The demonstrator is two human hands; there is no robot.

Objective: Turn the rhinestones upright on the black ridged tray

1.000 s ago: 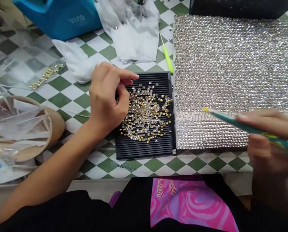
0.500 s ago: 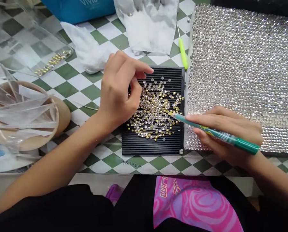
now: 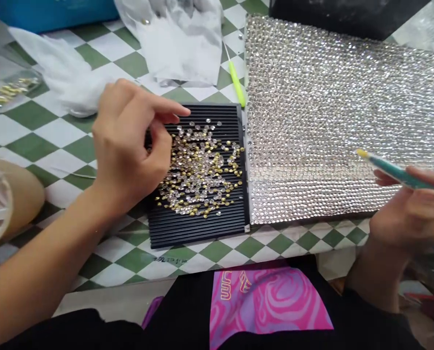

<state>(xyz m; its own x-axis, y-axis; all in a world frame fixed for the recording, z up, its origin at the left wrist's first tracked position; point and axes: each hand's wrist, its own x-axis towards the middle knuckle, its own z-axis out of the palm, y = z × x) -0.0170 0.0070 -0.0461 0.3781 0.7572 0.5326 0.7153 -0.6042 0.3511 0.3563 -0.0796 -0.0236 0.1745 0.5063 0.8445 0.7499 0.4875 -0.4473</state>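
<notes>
Loose rhinestones (image 3: pixel 202 170), clear on top with gold backs, lie scattered over a black ridged tray (image 3: pixel 202 233). My left hand (image 3: pixel 129 136) rests over the tray's left side, index finger stretched out and thumb apart from it; nothing shows between them, and the other fingers are curled and partly hidden. At the right, my right hand (image 3: pixel 409 218) grips a green pencil (image 3: pixel 395 170) between thumb and fingers. Its yellow tip points left, over a panel (image 3: pixel 329 116) covered in rows of sparkling rhinestones. Whether a stone sits on the tip I cannot tell.
A lime-handled needle tool (image 3: pixel 236 83) lies between tray and panel. White gloves (image 3: pixel 187 48) and a crumpled white cloth (image 3: pixel 80 87) are behind. A tape roll (image 3: pixel 25 201) stands left, below a bag of stones (image 3: pixel 10 95). A black box (image 3: pixel 344 17) borders the panel's back.
My right hand has carried the pencil from the stones on the tray rightward over the panel. The view has turned right; my left hand keeps its pose at the tray.
</notes>
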